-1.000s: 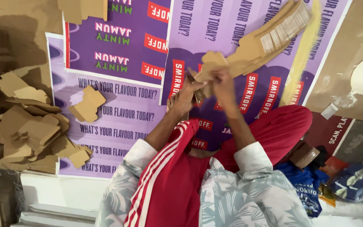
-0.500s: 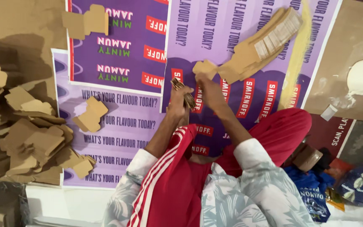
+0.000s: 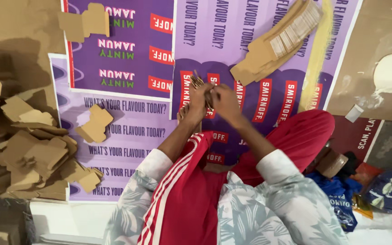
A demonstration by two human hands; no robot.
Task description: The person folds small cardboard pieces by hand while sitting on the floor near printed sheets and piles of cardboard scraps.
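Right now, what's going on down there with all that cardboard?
A person sitting on purple printed sheets has both hands together in front of them: left hand and right hand work a small brown cardboard piece. A stack of flat cardboard blanks lies ahead to the right. A heap of folded cardboard pieces sits on the left.

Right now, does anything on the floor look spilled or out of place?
Yes: a white spill lies dried on the brown floor at upper right. The folded cardboard pieces at left sit in a loose, tumbled heap, unlike the neat flat stack.
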